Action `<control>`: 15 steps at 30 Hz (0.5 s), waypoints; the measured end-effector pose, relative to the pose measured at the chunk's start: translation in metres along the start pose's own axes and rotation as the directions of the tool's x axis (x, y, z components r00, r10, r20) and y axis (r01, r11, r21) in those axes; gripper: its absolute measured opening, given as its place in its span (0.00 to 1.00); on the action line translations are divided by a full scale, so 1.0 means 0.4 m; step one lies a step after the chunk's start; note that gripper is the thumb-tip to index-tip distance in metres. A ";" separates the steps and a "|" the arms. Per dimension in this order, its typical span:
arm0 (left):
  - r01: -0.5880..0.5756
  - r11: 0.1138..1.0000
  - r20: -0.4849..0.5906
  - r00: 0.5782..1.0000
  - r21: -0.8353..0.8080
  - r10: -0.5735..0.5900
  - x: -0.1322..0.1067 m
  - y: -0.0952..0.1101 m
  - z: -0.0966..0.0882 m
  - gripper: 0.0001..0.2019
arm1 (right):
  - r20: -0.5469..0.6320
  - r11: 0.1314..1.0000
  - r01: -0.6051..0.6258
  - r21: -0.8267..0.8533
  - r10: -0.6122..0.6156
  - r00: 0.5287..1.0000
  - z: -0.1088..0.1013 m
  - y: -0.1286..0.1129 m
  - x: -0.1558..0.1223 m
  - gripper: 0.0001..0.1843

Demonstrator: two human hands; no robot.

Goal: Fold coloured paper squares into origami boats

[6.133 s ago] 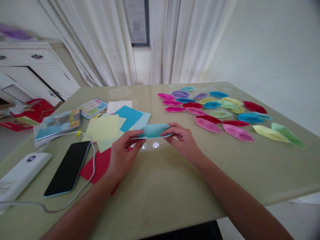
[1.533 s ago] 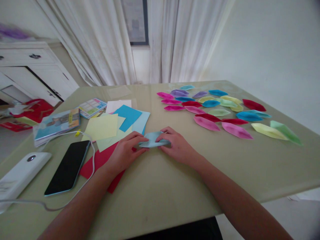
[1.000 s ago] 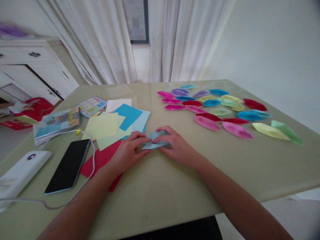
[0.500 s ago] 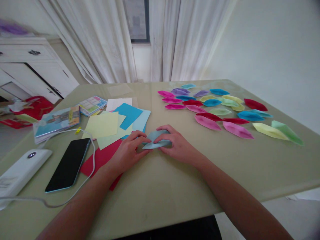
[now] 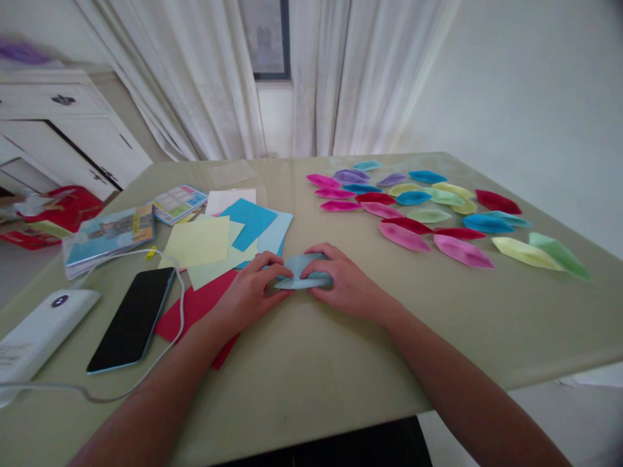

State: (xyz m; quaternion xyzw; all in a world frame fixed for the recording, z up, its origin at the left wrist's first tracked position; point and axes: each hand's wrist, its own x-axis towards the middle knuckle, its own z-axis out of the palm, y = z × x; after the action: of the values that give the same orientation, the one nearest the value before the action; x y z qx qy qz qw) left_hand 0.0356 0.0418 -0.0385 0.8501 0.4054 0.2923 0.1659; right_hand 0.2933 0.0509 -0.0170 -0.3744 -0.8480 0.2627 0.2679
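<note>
A pale blue folded paper piece with pointed ends [image 5: 298, 263] is held low over the glossy beige table [image 5: 311, 389], between the two hands, its long axis running left to right. Its left end is pinched between the thumb and fingers of the left hand [image 5: 253, 288]; its right part is gripped by the right hand [image 5: 348, 279], so neither hand is nearer. Both ends are partly covered by fingers; whether the table is touched by the paper cannot be told. The left hand is crowded by red paper sheets [image 5: 197, 308], partly hidden beneath its forearm, and by a square bright blue paper sheet [image 5: 250, 222] on the far side. Farther right, well apart, many-coloured folded paper boats [image 5: 464, 251] are spread out.
</note>
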 end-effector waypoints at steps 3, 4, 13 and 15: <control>-0.001 1.000 0.011 1.000 0.021 0.001 0.000 0.001 -0.003 0.09 | -0.001 1.000 -0.003 -0.008 0.003 1.000 0.001 0.001 0.000 0.17; -0.004 1.000 0.014 1.000 0.029 0.003 -0.001 0.001 -0.003 0.09 | -0.003 1.000 -0.002 -0.009 0.002 1.000 0.001 0.001 0.001 0.17; -0.078 0.992 0.001 0.997 0.103 0.079 -0.006 -0.002 -0.006 0.06 | -0.004 1.000 -0.004 -0.030 0.004 1.000 0.001 0.000 0.003 0.17; -0.099 0.988 -0.009 0.995 0.119 0.101 -0.006 -0.003 -0.008 0.05 | -0.008 0.999 0.003 -0.040 -0.003 1.000 0.001 0.001 0.003 0.17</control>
State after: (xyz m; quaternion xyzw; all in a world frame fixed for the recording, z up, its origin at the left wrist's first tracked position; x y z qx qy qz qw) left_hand 0.0317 0.0410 -0.0375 0.8755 0.3800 0.2821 0.0975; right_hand 0.2925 0.0520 -0.0172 -0.3796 -0.8524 0.2439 0.2643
